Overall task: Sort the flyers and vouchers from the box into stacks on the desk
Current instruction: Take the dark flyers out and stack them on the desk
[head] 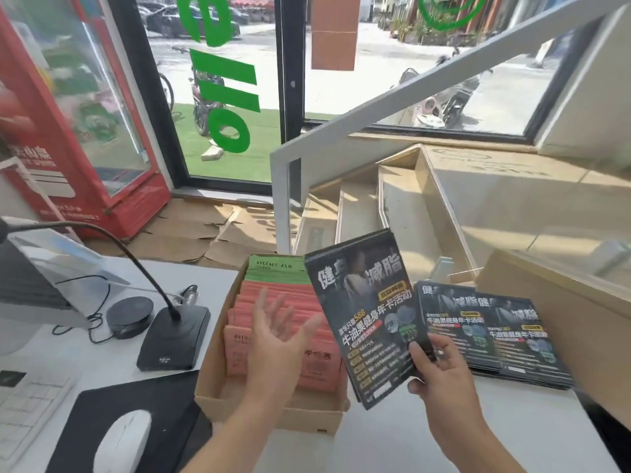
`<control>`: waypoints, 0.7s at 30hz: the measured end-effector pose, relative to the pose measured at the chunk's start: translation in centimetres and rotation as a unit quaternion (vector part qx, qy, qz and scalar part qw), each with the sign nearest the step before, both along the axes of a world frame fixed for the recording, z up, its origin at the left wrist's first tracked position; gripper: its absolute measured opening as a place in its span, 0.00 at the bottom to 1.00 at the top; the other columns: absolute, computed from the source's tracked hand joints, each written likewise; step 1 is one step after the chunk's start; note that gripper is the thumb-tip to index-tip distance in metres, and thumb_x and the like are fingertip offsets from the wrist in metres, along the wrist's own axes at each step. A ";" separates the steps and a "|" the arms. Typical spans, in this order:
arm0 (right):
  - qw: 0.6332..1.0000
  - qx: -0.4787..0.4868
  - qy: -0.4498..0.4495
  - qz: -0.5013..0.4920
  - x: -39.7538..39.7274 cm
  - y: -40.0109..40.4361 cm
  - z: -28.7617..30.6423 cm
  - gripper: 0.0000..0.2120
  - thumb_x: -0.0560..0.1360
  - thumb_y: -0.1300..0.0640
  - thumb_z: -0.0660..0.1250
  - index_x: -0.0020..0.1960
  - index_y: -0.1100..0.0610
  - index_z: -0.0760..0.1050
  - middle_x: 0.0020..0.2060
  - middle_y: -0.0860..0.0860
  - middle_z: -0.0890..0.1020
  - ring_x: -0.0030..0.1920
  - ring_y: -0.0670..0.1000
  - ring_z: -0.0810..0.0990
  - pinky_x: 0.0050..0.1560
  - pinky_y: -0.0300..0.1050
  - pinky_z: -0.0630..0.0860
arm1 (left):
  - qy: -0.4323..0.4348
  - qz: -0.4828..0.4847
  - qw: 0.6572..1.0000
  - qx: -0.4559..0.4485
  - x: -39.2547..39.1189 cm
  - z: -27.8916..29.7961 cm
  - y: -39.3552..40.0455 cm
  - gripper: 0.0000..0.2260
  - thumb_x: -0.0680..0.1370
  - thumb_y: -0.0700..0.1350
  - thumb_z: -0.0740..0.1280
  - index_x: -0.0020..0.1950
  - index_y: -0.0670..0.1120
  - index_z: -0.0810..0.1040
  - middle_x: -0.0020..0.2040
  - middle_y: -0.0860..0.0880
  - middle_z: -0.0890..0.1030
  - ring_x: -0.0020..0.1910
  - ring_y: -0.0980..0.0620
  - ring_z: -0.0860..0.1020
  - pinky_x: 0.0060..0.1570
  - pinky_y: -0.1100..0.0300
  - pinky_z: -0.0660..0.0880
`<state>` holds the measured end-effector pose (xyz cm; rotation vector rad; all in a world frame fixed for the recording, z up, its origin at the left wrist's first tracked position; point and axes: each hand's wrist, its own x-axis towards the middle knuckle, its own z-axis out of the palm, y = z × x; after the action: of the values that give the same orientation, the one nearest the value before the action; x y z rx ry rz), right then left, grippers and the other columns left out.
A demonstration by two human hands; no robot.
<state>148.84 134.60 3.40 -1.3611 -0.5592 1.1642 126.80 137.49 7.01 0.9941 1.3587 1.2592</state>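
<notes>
The cardboard box point(218, 394) sits on the white counter point(382, 448), packed with pink vouchers point(307, 367) and, at its far end, green vouchers point(273, 268). Above the box the left hand point(273, 339) hovers palm up, fingers apart and relaxed, holding nothing. Just right of the box the right hand point(440, 367) grips a bundle of black flyers point(365, 308) by its lower edge, thumb on the front and fingers curled behind, tilted upright over the box's right rim. Further right of the box, more black flyers lie in a fanned stack point(495, 332) on the counter. Left of the box stand a desk microphone point(174, 339) and a white mouse point(123, 442)
</notes>
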 end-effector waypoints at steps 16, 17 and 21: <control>0.989 -0.030 -0.147 0.001 12.7 -5.8 1.1 0.18 0.74 0.75 0.69 0.56 0.57 0.76 0.47 0.49 0.87 0.50 0.49 0.85 0.44 0.41 0.81 | -0.007 -0.303 0.953 -0.021 16.6 -5.6 -2.5 0.10 0.80 0.45 0.69 0.60 0.54 0.78 0.54 0.52 0.85 0.55 0.47 0.83 0.56 0.50 0.80; 0.989 -0.009 -0.148 -0.010 13.0 -5.6 1.9 0.17 0.74 0.75 0.68 0.57 0.57 0.76 0.47 0.48 0.87 0.49 0.47 0.85 0.42 0.37 0.80 | -0.002 -0.302 0.953 -0.009 17.3 -5.6 -3.0 0.12 0.79 0.47 0.68 0.62 0.55 0.77 0.55 0.52 0.85 0.57 0.48 0.82 0.56 0.52 0.80; 0.984 0.028 -0.176 0.002 14.4 -5.7 1.9 0.16 0.75 0.76 0.66 0.55 0.58 0.76 0.44 0.46 0.87 0.47 0.44 0.84 0.42 0.30 0.77 | 0.040 -0.280 0.958 0.040 19.3 -5.7 -3.9 0.13 0.82 0.47 0.66 0.68 0.53 0.74 0.59 0.58 0.83 0.60 0.57 0.79 0.57 0.63 0.76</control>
<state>163.20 128.90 5.33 -1.5275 -0.8408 0.9076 146.10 133.57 1.28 1.3794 0.9844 0.8536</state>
